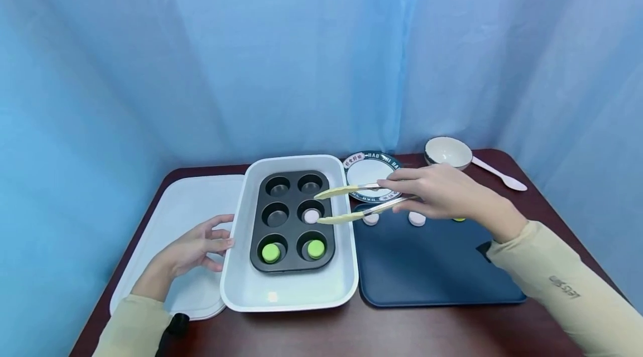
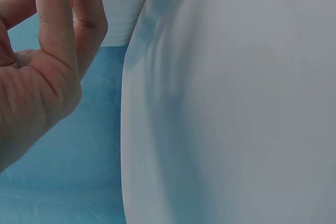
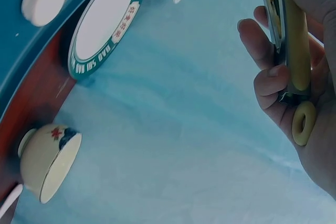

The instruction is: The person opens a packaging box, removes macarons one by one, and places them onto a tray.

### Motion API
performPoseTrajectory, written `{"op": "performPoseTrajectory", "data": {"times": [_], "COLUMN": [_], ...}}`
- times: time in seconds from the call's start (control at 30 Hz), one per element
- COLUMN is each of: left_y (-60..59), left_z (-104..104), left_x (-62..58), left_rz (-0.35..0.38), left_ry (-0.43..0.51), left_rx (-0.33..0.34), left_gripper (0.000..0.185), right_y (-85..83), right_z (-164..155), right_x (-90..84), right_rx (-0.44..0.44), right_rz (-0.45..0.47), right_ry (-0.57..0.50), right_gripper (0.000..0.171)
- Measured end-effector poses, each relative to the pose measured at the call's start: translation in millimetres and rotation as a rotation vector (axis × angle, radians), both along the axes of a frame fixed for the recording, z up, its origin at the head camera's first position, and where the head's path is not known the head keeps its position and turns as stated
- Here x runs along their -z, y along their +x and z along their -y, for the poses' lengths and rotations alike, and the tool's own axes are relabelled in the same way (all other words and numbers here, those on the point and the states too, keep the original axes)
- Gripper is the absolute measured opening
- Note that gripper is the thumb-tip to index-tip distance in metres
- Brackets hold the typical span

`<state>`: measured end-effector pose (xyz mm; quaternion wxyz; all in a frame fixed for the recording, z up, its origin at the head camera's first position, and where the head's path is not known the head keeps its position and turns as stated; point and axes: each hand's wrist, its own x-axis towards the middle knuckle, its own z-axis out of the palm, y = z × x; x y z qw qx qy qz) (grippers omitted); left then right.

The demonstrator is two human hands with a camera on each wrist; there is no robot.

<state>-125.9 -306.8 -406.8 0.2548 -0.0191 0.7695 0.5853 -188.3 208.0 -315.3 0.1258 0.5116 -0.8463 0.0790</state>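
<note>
Across the right edge of a white rectangular tray [image 1: 296, 291]: yellow-tipped metal tongs [image 1: 355, 216], grasped by right hand [image 1: 439, 192]; I judge them light, springy, best held mid-handle. Left hand [image 1: 198, 244]: fingers relaxed, by left edge.

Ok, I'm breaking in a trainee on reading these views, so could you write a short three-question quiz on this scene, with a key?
1. Which hand holds the tongs?
2. True or false: the muffin tin sits inside the deep white tray.
3. How many green discs lie in the tin?
a) one
b) two
c) four

Key:
1. The right hand.
2. True.
3. b) two, one in each cup of the row nearest the person.
</note>
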Motion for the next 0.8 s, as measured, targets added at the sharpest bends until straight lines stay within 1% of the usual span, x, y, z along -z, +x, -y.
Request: {"op": "performPoseTrajectory", "data": {"times": [0.17,0.3,0.4,0.57,0.8], "left_y": [-3.3,-8.0,-9.4,-7.9,-5.0], "left_z": [-3.2,-5.3,-6.7,-6.8,-6.2], "left_x": [-4.1,-9.4,-11.2,-10.4,-7.3], "left_rz": [0.001,-0.002,0.004,0.008,0.004], "left_ry": [0.016,0.019,0.023,0.024,0.035], "left_rx": [0.026,0.044,0.045,0.043,0.045], "left_gripper": [0.073,0.073,0.074,0.075,0.074], "right_y": [-5.1,-7.5,-11.0,-17.9,-22.2], "right_z": [11.1,17.6,22.9,32.2,42.4], "right_x": [-1.6,-2.7,-2.6,-0.1,-0.3], "right_rx": [0.013,0.003,-0.009,-0.017,0.023], "right_rz": [0.024,0.028,0.024,0.004,-0.02], "right_ry": [0.07,0.084,0.099,0.144,0.25], "right_gripper": [0.054,0.052,0.052,0.05,0.048]}}
